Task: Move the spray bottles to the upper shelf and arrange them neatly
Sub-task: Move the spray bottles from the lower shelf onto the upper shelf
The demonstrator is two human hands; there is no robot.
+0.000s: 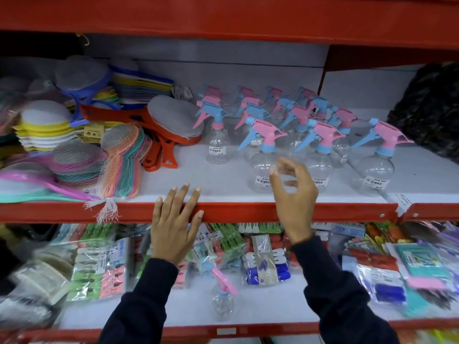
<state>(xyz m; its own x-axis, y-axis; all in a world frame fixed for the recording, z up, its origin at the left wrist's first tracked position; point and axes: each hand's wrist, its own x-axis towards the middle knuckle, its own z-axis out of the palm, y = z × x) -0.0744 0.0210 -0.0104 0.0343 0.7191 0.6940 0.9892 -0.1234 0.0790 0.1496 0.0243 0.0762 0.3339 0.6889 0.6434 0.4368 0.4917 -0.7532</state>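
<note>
Two hands reach up to the red shelves.
One spray bottle point(222, 300) stands on the lower shelf point(248, 330), near the sleeves. Left hand point(173, 227) lies flat and wide on the red edge of the upper shelf point(223, 211), holding nothing. Right hand point(295, 194) is blurry, fingers loosely spread and empty, just in front of the spray bottles point(293, 130) standing in rows there.

Red metal shelving point(223, 13) backed by grey panels point(223, 65).
</note>
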